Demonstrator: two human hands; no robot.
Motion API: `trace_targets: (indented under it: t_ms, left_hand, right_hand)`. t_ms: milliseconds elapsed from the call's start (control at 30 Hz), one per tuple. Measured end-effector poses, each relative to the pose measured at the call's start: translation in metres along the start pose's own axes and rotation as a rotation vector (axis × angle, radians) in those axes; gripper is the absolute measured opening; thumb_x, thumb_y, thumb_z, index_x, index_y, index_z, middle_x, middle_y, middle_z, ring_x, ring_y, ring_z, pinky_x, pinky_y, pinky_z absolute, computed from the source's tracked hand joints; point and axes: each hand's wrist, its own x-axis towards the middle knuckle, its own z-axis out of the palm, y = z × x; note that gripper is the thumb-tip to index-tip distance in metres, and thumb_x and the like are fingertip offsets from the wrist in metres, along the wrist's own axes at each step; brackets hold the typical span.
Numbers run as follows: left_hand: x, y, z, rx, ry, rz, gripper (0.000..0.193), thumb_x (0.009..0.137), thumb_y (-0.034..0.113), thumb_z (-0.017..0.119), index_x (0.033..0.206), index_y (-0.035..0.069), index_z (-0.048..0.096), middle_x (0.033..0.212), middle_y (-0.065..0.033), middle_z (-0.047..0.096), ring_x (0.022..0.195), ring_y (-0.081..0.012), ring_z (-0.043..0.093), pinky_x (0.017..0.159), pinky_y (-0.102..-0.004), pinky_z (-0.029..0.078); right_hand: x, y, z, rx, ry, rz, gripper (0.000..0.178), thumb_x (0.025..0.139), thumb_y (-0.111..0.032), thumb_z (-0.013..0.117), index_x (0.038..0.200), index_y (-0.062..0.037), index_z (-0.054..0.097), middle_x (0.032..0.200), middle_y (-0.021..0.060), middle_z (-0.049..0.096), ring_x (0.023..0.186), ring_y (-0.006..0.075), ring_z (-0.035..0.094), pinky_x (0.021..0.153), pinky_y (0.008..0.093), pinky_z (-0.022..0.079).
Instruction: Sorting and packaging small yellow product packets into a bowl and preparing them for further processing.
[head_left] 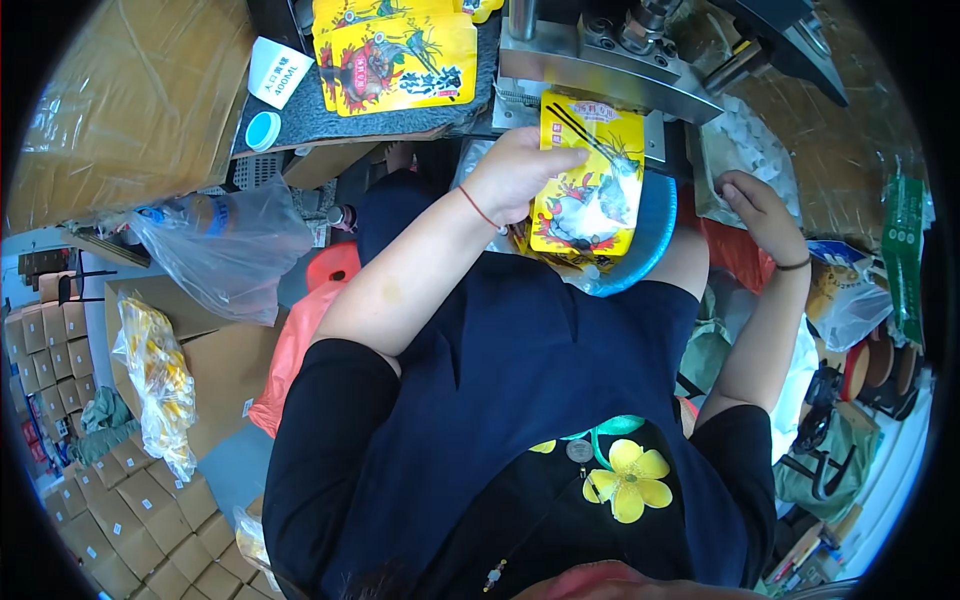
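Note:
My left hand [518,172] is closed on the left edge of a yellow printed pouch [612,200], its thumb lying across the front. The pouch hangs nearly upright before a metal press-like machine [615,62], over a blue basin [657,235]. My right hand [762,212] is to the right, fingers curled in beside an open container of small white packets [755,155]. Whatever its fingertips may hold is too small to make out. Similar yellow pouches [405,68] lie stacked on the dark worktop, left of the machine.
A small white card [278,73] and a turquoise cap [263,131] sit at the worktop's left edge. Below hangs a clear plastic bag [225,245]. Cardboard boxes [150,500] fill the lower left. A red bag [738,255] hangs under my right hand.

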Motion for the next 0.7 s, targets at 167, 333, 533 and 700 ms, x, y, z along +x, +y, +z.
trace_targets:
  t_ms: [167,333,533,700]
  left_hand:
    - [0.005,0.059,-0.074,1.474,0.775,1.265,0.049,0.088,0.03,0.07,0.122,0.0,0.054,0.119,-0.0211,0.057,0.111,-0.0368,0.057,0.098,-0.0456,0.043]
    - [-0.044,0.049,-0.093,2.071,0.335,0.847,0.031,0.094,0.017,0.061,0.124,0.009,0.063,0.116,-0.0132,0.066,0.112,-0.0339,0.06,0.096,-0.0393,0.047]
    - [-0.061,0.03,-0.048,1.029,0.296,0.379,0.021,0.092,0.015,0.068,0.106,0.0,0.069,0.091,-0.0098,0.072,0.083,-0.0111,0.068,0.073,-0.027,0.052]
    - [-0.052,0.002,0.0,0.917,0.114,0.308,0.024,0.091,0.019,0.07,0.103,-0.002,0.071,0.084,-0.0102,0.073,0.076,-0.0141,0.07,0.067,-0.0253,0.052]
  right_hand:
    - [-0.015,-0.012,0.009,0.274,0.338,-0.011,0.021,0.097,-0.011,0.058,0.115,-0.0024,0.061,0.096,0.0086,0.065,0.092,0.0163,0.058,0.083,0.0284,0.046]
    - [-0.01,-0.036,0.014,-0.04,0.536,-0.034,0.021,0.095,-0.01,0.06,0.114,-0.0018,0.063,0.096,0.0111,0.066,0.088,0.0209,0.062,0.08,0.0295,0.047]
    - [0.021,-0.11,0.061,0.092,0.458,-0.347,0.017,0.098,-0.016,0.056,0.102,-0.0007,0.063,0.093,0.0128,0.063,0.084,0.0248,0.062,0.076,0.0304,0.048]
    - [0.037,-0.146,0.059,0.435,0.615,-0.392,0.017,0.088,-0.011,0.072,0.097,0.0013,0.065,0.087,0.0057,0.063,0.076,0.0102,0.057,0.07,0.0245,0.047]
